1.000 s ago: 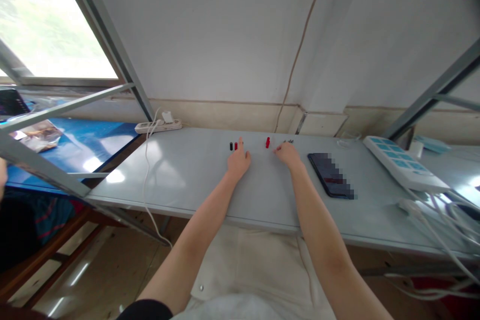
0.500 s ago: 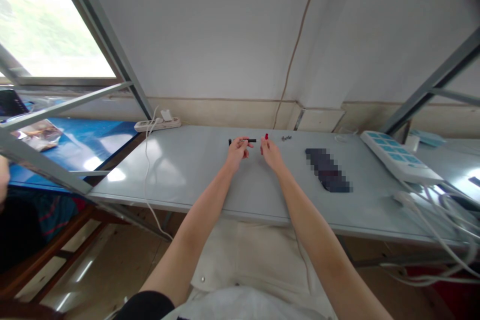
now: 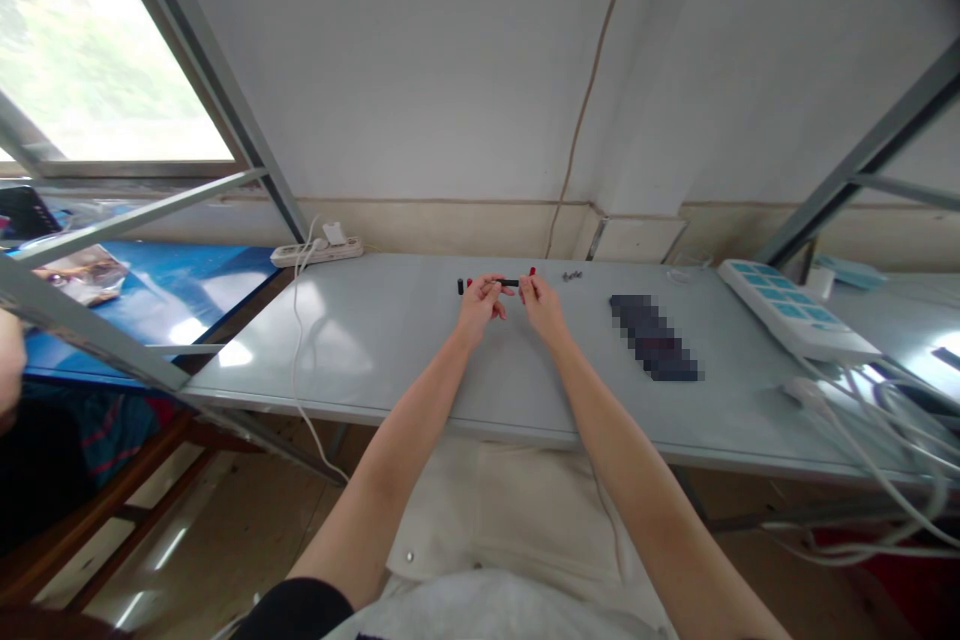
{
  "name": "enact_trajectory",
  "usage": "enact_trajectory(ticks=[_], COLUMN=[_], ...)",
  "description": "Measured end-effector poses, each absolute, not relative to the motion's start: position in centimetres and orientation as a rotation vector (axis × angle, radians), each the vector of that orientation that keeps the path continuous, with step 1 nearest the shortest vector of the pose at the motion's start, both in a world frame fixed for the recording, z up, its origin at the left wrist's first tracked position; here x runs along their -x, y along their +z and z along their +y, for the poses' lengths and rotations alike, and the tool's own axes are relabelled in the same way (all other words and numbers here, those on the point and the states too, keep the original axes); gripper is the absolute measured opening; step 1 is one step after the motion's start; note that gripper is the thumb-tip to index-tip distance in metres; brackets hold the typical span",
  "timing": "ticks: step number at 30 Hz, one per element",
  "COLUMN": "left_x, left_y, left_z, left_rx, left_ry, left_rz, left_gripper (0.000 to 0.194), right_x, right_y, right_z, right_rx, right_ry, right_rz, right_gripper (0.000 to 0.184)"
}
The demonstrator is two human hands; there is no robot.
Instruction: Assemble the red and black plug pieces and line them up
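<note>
Black rod (image 3: 509,282) is over grey desk (image 3: 405,350) near wall (image 3: 420,60)

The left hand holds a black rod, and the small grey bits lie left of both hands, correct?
Not quite: the head view shows the small grey bits lying to the right of the right hand. The left hand does hold a black rod.
</note>
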State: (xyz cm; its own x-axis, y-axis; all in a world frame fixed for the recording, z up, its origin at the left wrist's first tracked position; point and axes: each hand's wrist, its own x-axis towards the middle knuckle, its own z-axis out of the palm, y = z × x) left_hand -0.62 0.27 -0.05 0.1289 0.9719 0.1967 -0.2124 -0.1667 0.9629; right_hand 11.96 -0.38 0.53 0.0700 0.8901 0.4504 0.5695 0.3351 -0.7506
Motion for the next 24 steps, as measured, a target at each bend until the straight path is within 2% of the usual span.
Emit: enact_trajectory(ticks=[6, 13, 24], left_x=[0.63, 0.28, 0.79], left_y=[-0.05, -0.51, -0.12], left_z=[0.31, 0.46, 0.46], left_rx=[-1.310, -1.389, -1.369], left_ry=[1.311, 1.296, 1.358], left_rz=[0.813, 0.905, 1.011], left_gripper=[0.033, 0.029, 0.046], right_x=[-12.00, -12.09, -11.80], right_y=[0.29, -0.01, 0.43], right_z=[-0.58, -0.36, -0.77], right_rx=[1.283, 1.223, 1.201], right_ry=[0.278, 0.280, 0.307], right_rz=[-1.631, -1.620, -1.653], right_gripper=[0.037, 0.036, 0.038])
